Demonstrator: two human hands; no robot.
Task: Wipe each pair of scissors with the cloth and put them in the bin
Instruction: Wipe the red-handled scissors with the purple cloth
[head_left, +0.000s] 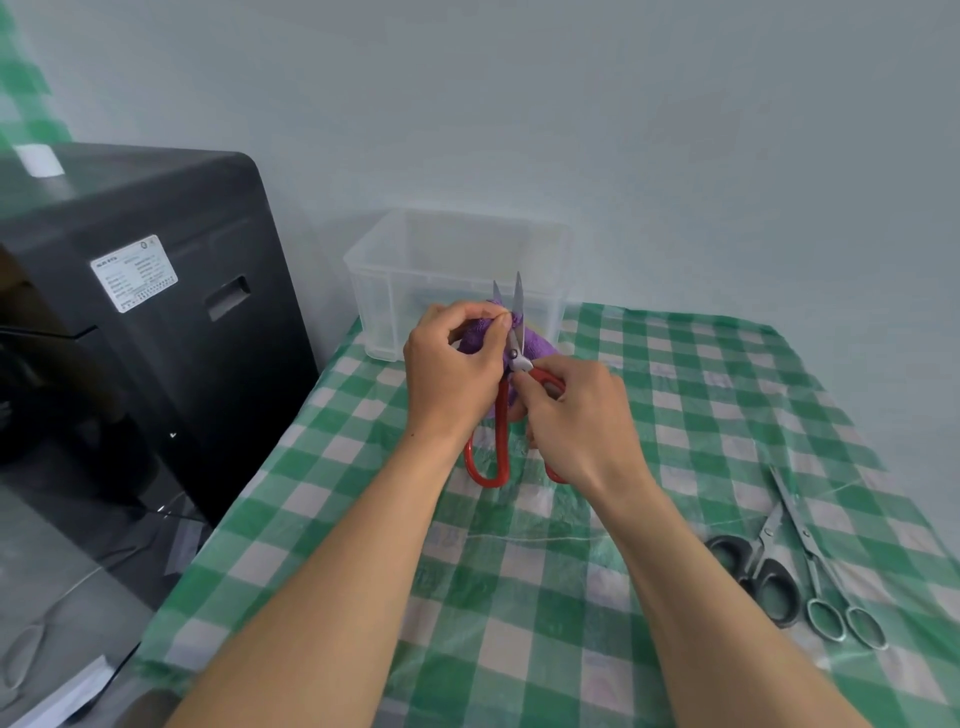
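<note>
Green and white checks covered the table (675, 415), and a plain pale wall stood behind it. Red scissors (502, 431) were held up over the table, just in front of the clear bin (363, 260). They had long red loops and short silver blades. The blades pointed up and stood a little apart.

A purple cloth (537, 347) was bunched around the bottom of the blades. Most of it was hidden inside the left hand (457, 364), so only bits of purple stuck out. The left fingers were curled round the cloth, and the thumb and first finger pinched it against one blade. The blade tips poked out above those fingers.

The right hand (582, 421) gripped one red handle just under the screw. That hand hid most of its loop, and only the end peeked out below. The other loop hung free under the left hand.

Black scissors (768, 527) and silver scissors (802, 530) lay side by side, touching, on the table at the right, well apart from the hands. A big black machine (156, 312) stood at the left. Its label was too blurry to read.
</note>
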